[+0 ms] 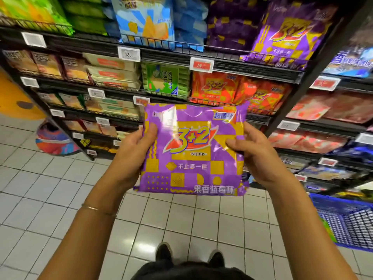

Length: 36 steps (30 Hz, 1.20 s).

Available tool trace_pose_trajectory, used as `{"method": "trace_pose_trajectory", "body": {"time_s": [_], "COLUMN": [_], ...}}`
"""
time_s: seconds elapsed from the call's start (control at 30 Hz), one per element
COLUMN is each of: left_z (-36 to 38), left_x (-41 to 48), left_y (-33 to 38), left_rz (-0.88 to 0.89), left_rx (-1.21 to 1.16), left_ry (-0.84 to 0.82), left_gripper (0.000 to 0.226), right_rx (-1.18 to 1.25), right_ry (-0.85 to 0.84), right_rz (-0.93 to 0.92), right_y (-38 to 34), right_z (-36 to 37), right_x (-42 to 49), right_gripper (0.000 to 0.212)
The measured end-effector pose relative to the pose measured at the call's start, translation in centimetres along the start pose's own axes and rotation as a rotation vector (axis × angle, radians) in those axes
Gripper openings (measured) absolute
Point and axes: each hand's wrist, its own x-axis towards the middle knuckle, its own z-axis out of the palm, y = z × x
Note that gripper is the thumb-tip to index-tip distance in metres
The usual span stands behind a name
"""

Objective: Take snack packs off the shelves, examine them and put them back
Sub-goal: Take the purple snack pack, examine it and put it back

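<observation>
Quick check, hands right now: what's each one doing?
Left hand: grips the left edge of the purple snack pack.
Right hand: grips the same pack's right edge.

Snack pack [193, 158]: purple ground, yellow squares and blocks in a broken check, yellow "3+2" on a red flash edged in blue, white lettering. Top-shelf pack [282, 37]: same purple and yellow. Mid-shelf packs [214, 87]: orange-red with yellow check. Green pack [165, 79]; blue pack [145, 23] with pale rays and yellow wedges. Shelves [252, 66] black. Floor [60, 199]: white tiles, dark grid lines. Basket [347, 219]: blue mesh. Bracelet [96, 209] gold.
</observation>
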Motion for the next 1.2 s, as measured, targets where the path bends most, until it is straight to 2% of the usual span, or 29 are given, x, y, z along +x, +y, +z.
{"method": "trace_pose_trajectory", "body": {"time_s": [0.1, 0.2, 0.37, 0.47, 0.53, 0.63, 0.77, 0.87, 1.1, 1.2], "left_z": [1.2, 2.2, 3.3, 3.9, 4.3, 4.4, 3.8, 3.5, 3.3, 3.2], "left_x": [-0.5, -0.5, -0.2, 0.0, 0.3, 0.9, 1.6, 2.0, 2.9, 3.0], "left_y": [-0.2, -0.6, -0.6, -0.3, -0.2, -0.5, -0.8, -0.9, -2.0, -2.1], "left_rz": [-0.250, -0.355, -0.373, -0.393, -0.423, -0.474, -0.534, -0.546, -0.560, -0.534], "left_rx": [-0.211, -0.383, -0.426, -0.418, -0.427, -0.518, -0.641, -0.719, -0.690, -0.654], "left_ry": [-0.060, -0.109, -0.125, -0.122, -0.121, -0.129, -0.225, -0.277, -0.165, -0.182], "left_gripper": [0.057, 0.055, 0.046, 0.042, 0.036, 0.043, 0.043, 0.070, 0.059, 0.056], "right_rx": [0.119, 0.201, 0.210, 0.312, 0.399, 0.480, 0.594, 0.645, 0.687, 0.595], "right_ry": [0.112, 0.218, 0.182, 0.126, 0.074, 0.030, -0.008, -0.012, -0.016, -0.010], "right_rz": [0.104, 0.210, 0.264, 0.315, 0.330, 0.304, 0.300, 0.329, 0.354, 0.352], "right_y": [0.1, 0.0, -0.3, -0.5, -0.6, -0.5, -0.2, 0.0, 0.0, 0.2], "right_z": [-0.4, -0.5, -1.2, -1.5, -1.6, -1.7, -1.8, -1.7, -1.7, -1.8], "right_x": [-0.3, -0.5, -0.7, -0.6, -0.3, 0.2, 0.9, 1.1, 1.5, 1.6], "right_gripper": [0.046, 0.042, 0.050, 0.029, 0.030, 0.035, 0.038, 0.040, 0.055, 0.045]}}
